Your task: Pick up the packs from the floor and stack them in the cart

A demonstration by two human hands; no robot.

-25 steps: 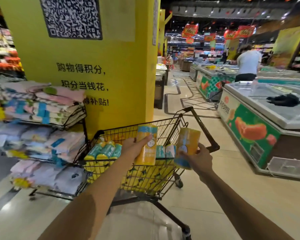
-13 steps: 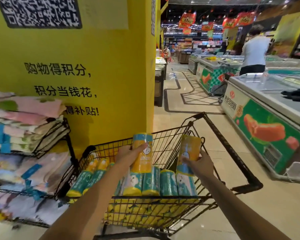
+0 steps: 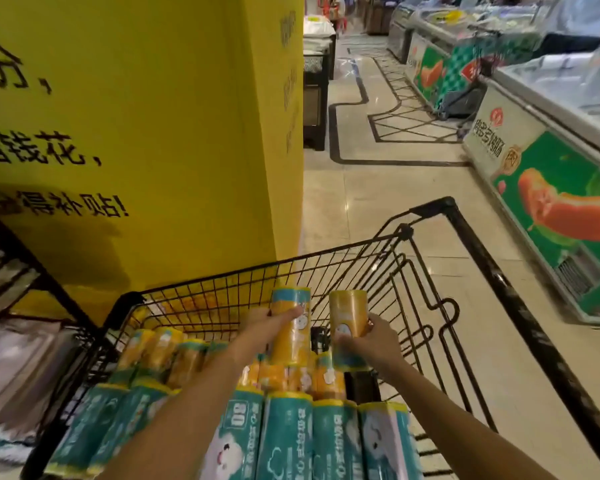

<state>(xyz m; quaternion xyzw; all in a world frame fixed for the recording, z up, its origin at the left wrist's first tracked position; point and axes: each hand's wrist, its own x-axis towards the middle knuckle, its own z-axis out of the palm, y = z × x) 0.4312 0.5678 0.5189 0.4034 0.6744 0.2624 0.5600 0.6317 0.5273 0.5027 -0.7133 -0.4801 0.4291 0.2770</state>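
A black wire cart [image 3: 329,268] stands in front of me, filled with several teal and yellow roll-shaped packs [image 3: 291,434] lying side by side. My left hand [image 3: 267,327] grips an upright yellow pack with a blue top [image 3: 291,327] over the cart's middle. My right hand [image 3: 374,341] grips a second yellow pack [image 3: 349,323] just to its right, tilted slightly. Both packs hover just above the stacked ones, inside the cart's walls.
A big yellow pillar [image 3: 153,133] rises right behind the cart. On the left a black rack [image 3: 25,278] holds folded textiles. Chest freezers [image 3: 548,168] line the right side. Tiled floor [image 3: 378,188] runs ahead between pillar and freezers.
I have stepped closer and the view has tilted down. Both hands have carried their packs forward and lower, from above the cart's near side into the basket.
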